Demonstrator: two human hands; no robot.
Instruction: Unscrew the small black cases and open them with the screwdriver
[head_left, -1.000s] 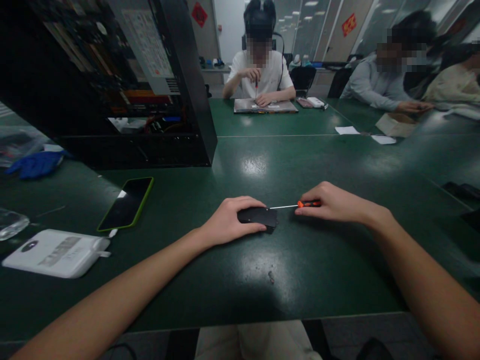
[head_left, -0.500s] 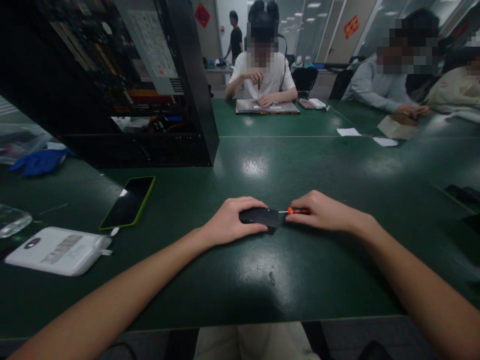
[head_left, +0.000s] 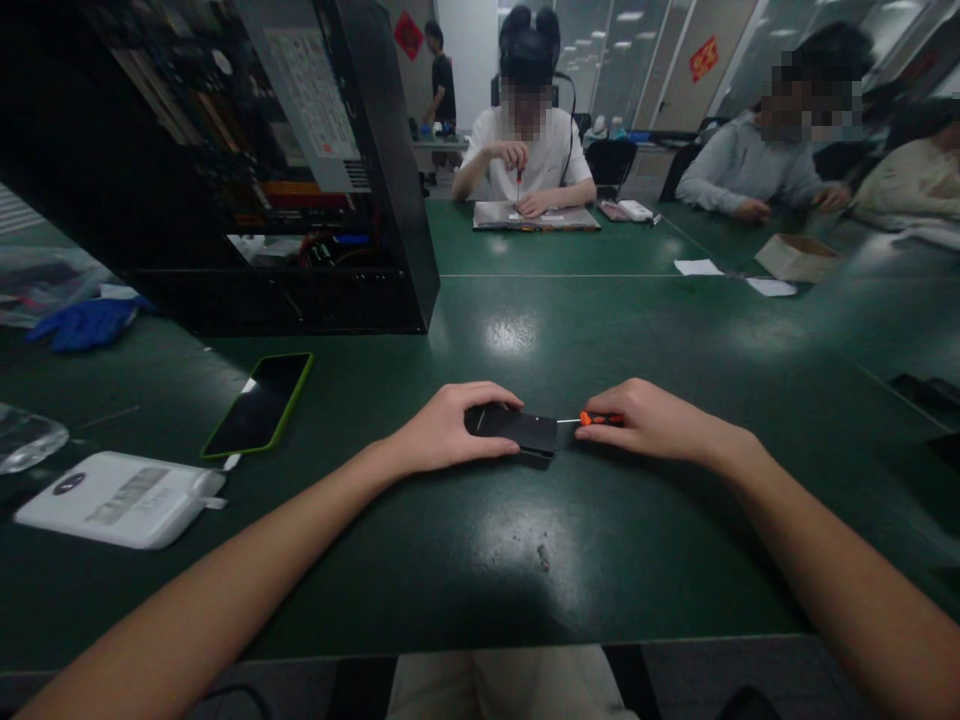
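On the green table, my left hand (head_left: 463, 427) grips the left part of a small flat black box-like device (head_left: 529, 433), thumb on the near side and fingers over the far side. A thin gap or seam shows along the device's near edge. My right hand (head_left: 637, 418) is closed around a screwdriver (head_left: 596, 419) with an orange and black handle. The screwdriver lies almost level, its thin metal shaft pointing left, and the tip meets the device's right end. Exactly where the tip sits is too small to tell.
A large open computer case (head_left: 390, 200) stands at the back left. Nearer lie a phone in a green case (head_left: 259, 405), a white power bank (head_left: 124, 500) and a blue glove (head_left: 86, 322). Across the table a person (head_left: 536, 150) works with a screwdriver; a cardboard box (head_left: 796, 257) sits farther right.
My left hand has slid slightly left along the device, uncovering more of it. My right hand and the screwdriver have shifted a little right. At the right, a person's hands have left the cardboard box.
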